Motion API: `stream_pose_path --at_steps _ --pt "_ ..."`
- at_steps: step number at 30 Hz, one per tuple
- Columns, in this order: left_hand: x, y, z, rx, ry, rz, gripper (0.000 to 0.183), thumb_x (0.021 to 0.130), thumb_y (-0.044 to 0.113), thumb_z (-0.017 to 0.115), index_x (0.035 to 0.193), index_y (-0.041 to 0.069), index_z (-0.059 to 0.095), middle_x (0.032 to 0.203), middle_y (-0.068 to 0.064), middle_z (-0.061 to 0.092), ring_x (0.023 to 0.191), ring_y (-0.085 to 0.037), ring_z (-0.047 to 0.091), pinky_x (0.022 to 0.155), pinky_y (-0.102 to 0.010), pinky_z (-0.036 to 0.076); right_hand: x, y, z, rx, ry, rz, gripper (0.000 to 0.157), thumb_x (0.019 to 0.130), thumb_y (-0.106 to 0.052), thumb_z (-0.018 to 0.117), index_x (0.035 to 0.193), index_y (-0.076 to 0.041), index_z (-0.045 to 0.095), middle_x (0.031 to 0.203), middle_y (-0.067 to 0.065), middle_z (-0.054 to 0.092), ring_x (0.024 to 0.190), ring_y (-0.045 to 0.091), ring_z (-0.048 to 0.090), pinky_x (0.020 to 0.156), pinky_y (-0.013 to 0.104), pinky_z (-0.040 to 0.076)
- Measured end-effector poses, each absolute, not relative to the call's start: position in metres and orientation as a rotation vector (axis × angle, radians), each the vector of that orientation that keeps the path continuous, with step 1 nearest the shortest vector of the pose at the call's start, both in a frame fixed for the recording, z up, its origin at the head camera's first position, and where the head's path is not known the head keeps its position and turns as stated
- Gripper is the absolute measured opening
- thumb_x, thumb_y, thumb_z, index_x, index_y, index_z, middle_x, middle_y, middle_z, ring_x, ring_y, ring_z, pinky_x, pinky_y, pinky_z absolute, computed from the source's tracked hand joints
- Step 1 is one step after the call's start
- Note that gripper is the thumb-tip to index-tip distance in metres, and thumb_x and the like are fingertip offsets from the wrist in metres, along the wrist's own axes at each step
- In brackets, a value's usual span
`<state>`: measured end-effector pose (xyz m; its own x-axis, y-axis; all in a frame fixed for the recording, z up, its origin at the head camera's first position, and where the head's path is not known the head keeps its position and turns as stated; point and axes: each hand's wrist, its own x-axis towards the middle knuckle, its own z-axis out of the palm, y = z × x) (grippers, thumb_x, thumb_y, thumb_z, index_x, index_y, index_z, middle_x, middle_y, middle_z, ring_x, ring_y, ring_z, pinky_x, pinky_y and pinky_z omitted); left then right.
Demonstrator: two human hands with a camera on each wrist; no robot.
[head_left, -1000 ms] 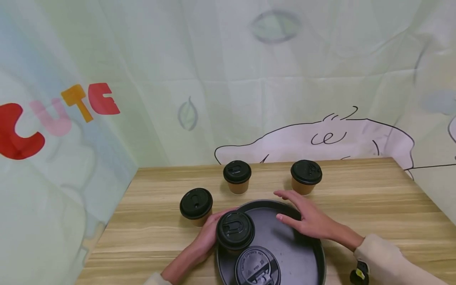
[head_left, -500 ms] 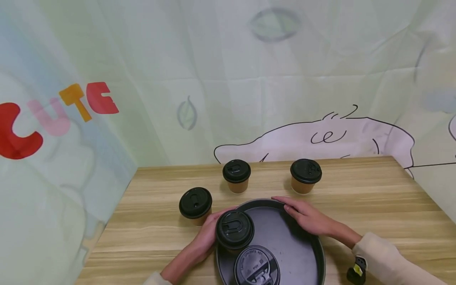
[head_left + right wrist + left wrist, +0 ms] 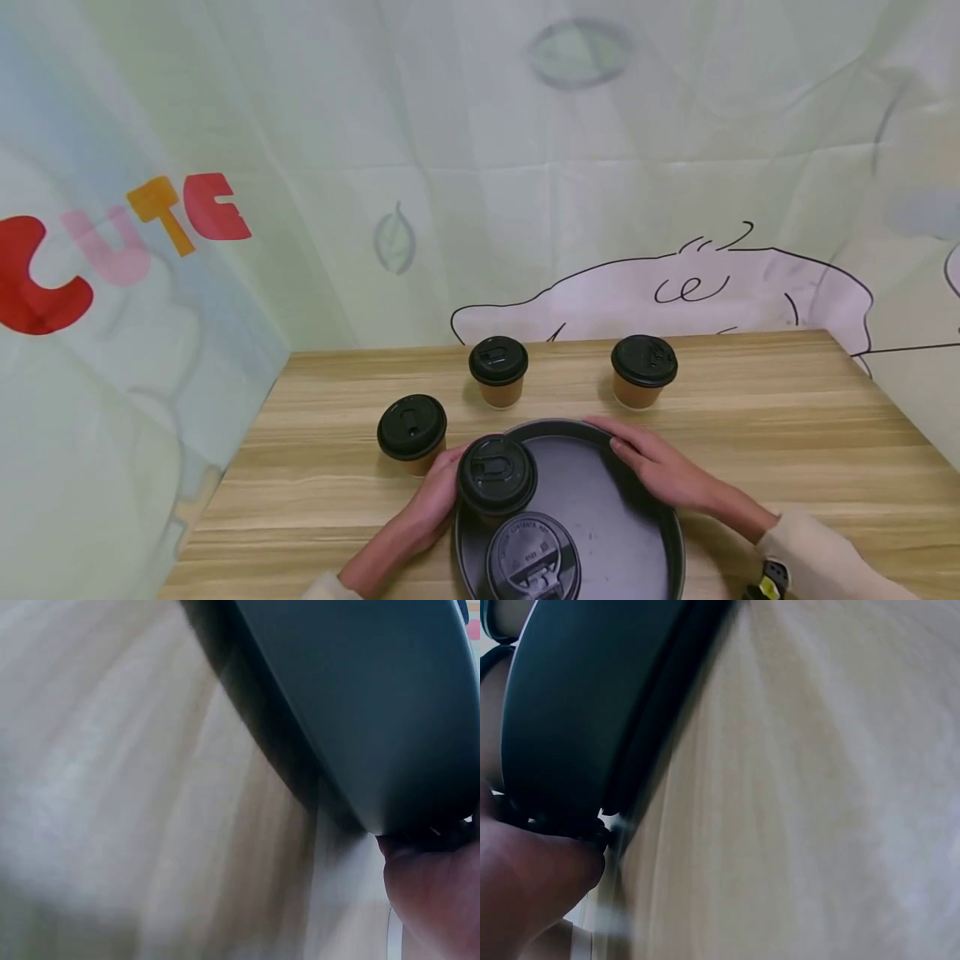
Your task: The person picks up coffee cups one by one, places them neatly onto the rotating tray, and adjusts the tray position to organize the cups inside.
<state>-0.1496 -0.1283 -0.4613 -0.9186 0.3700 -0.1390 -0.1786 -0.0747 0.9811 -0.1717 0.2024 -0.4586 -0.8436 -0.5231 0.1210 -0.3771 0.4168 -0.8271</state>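
Note:
Both of my hands hold the round dark grey tray (image 3: pixel 600 542) by its rim. At its left edge my left hand (image 3: pixel 433 504) grips the rim, partly hidden behind a lidded paper cup (image 3: pixel 497 475) inside the tray. A second black lid (image 3: pixel 534 554) with raised lettering is in the tray in front of that cup. My right hand (image 3: pixel 663 471) lies along the far right rim, its thumb over the edge and its fingers outside. In the left wrist view the tray's side wall (image 3: pixel 577 705) meets my hand; the right wrist view shows the opposite wall (image 3: pixel 375 705).
Three brown paper cups with black lids stand beyond the tray on the wooden table (image 3: pixel 315 517): a left cup (image 3: pixel 412 429), a middle cup (image 3: pixel 499 367) and a right cup (image 3: pixel 645 367). The left cup is close to my left fingers. A printed curtain (image 3: pixel 337 167) hangs behind.
My right hand has come down from above the tray onto its far right rim. The two lidded things in the tray have shifted slightly. My left hand has stayed at the left rim.

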Motion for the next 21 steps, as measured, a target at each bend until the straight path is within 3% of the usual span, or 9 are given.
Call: stream_pose_path --at_steps 3,16,21 --pt "-0.151 -0.128 -0.462 0.203 1.841 2.055 0.045 0.111 0.024 0.039 0.141 -0.004 0.059 0.137 -0.012 0.064 0.132 -0.021 0.054 0.116 -0.036 0.036 -0.166 0.205 -0.459 -0.804 2.513 -1.445 0.043 0.111 -0.006 0.042 0.152 -0.003 0.050 0.154 0.013 0.052 0.144 0.035 0.042 0.113 0.014 0.025" --pt "-0.150 -0.130 -0.466 0.182 1.809 2.091 0.042 0.111 0.018 0.037 0.131 -0.005 0.065 0.120 -0.008 0.067 0.118 -0.018 0.057 0.105 -0.029 0.044 -0.144 0.214 -0.464 -0.728 2.534 -1.549 0.043 0.113 -0.012 0.041 0.154 -0.011 0.049 0.154 0.004 0.052 0.145 0.026 0.042 0.111 0.010 0.026" --pt "-0.150 -0.128 -0.465 0.192 1.778 2.107 0.041 0.110 0.016 0.039 0.134 -0.006 0.063 0.127 -0.010 0.067 0.123 -0.017 0.057 0.107 -0.027 0.044 -0.136 0.218 -0.467 -0.682 2.531 -1.563 0.043 0.113 -0.015 0.040 0.155 -0.013 0.048 0.155 0.003 0.051 0.144 0.021 0.042 0.111 0.011 0.029"
